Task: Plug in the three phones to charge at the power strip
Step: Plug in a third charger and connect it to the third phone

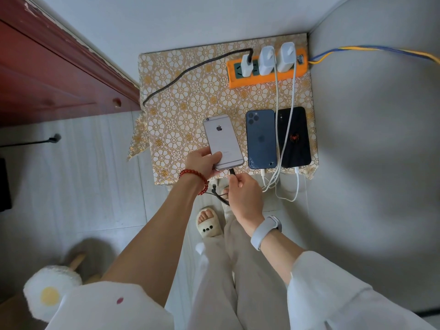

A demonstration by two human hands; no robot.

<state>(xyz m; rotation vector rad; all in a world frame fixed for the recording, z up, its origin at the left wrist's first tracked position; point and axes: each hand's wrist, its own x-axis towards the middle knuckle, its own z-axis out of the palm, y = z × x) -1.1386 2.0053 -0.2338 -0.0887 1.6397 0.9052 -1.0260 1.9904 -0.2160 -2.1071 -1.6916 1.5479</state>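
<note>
Grey walls meet in a corner above a small table (190,96) covered with a white-and-gold floral cloth, standing on pale floor tiles beside a dark red wooden door. At the far edge of the table lies an orange power strip (266,78) whose sockets hold three white chargers: the left charger (246,65) carries a black braided cable (190,70) that runs off the table's left side, while the middle charger (266,60) and the right charger (287,57) each feed a white cable (277,96) running toward the near edge. Blue and yellow wires leave the strip's right end along the wall.

Three phones lie face down near the front edge. The black phone (295,136), marked with a red spider, and the dark blue phone (261,138) beside it each have a white plug seated in the bottom end; the blue one shows cracks along its lower back. The silver phone (222,139) lies tilted to their left.

The left hand (202,163), with a red bead bracelet at the wrist, grips the silver phone's lower corner. The right hand (242,191), a pale band on its wrist, pinches the black cable's plug (232,172) right at that phone's bottom port; whether it is fully seated cannot be told.
</note>
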